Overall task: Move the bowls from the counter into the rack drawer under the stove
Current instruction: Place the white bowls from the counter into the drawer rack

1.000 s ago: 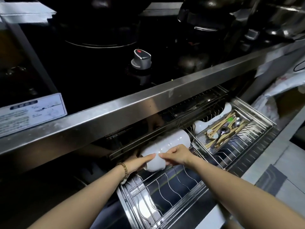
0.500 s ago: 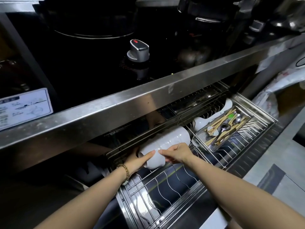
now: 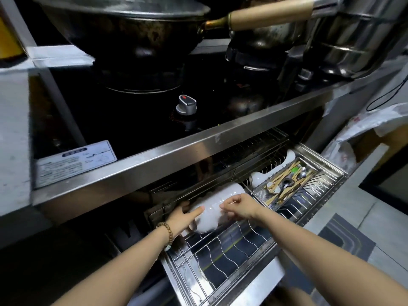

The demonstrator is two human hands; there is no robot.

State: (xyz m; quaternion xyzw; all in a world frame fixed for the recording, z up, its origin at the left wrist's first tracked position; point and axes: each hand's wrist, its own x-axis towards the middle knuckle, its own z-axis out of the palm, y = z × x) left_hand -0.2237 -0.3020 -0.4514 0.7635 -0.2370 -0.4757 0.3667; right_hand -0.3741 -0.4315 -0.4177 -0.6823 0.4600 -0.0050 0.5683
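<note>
A black stove (image 3: 136, 120) with a steel front edge fills the upper view, carrying a dark wok (image 3: 123, 25) and, to the right, a steel pot (image 3: 353, 40). Below it the drawer (image 3: 231, 250) stands pulled out, its wire rack bare at the front. A stack of white bowls (image 3: 218, 202) lies on its side at the back left of the rack, partly under the steel edge. Right of it sits a tray (image 3: 291, 180) of chopsticks and spoons. Both hands hold the stack's near end: the left hand (image 3: 183, 217) cups its left side, thumb laid over the top, while the right hand (image 3: 240, 205) grips the right side with curled fingers. A knob (image 3: 187, 104) sits on the stove, and a bead bracelet (image 3: 165, 228) circles the left wrist.
</note>
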